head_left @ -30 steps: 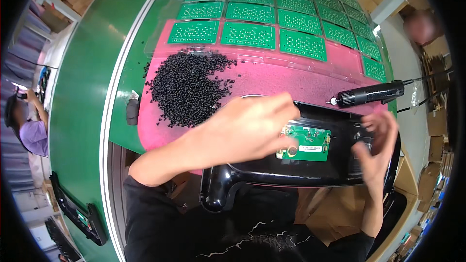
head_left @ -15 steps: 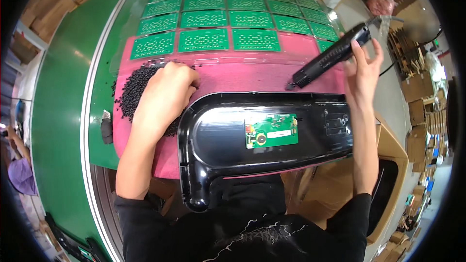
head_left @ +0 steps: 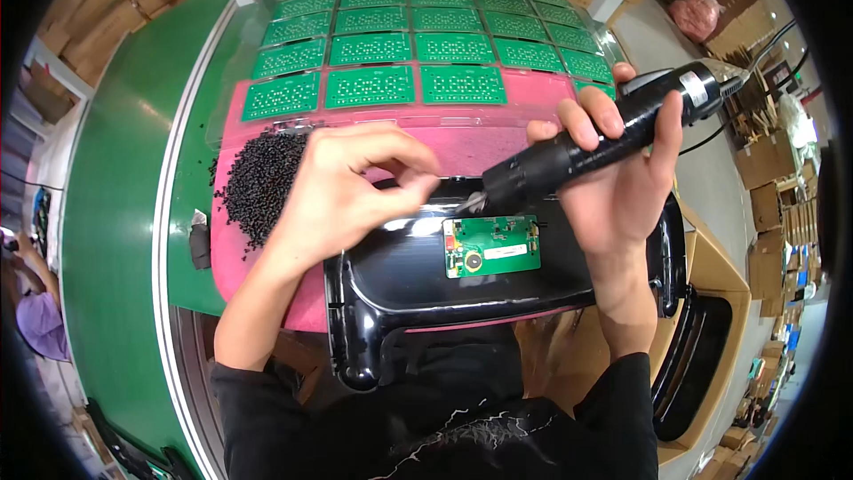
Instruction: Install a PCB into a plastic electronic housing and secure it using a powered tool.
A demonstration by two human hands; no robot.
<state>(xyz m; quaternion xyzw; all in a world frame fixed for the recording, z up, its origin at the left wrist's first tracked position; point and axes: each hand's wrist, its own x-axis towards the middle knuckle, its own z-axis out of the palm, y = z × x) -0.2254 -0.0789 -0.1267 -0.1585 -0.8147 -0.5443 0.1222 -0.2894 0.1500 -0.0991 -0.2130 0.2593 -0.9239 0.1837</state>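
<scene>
My right hand (head_left: 613,169) is wrapped round a black electric screwdriver (head_left: 577,147), whose bit points left and down above a black plastic housing (head_left: 400,280). A green circuit board (head_left: 498,247) lies in the housing, just below the bit. Close to that tip, my left hand (head_left: 355,182) has thumb and forefinger pinched together; whatever sits between them is too small to make out. Behind my left hand is a heap of small black screws (head_left: 259,180) on the pink mat (head_left: 444,144).
A clear tray of several green circuit boards (head_left: 369,86) spans the far side. A cardboard box (head_left: 711,364) with black parts stands at the lower right. The screwdriver's cord (head_left: 773,44) runs off to the upper right. At the far left another person's purple sleeve (head_left: 40,324) shows.
My left hand has left the screw heap and moved right, over the housing. The screwdriver in my right hand has come nearer, its bit now beside my left fingertips.
</scene>
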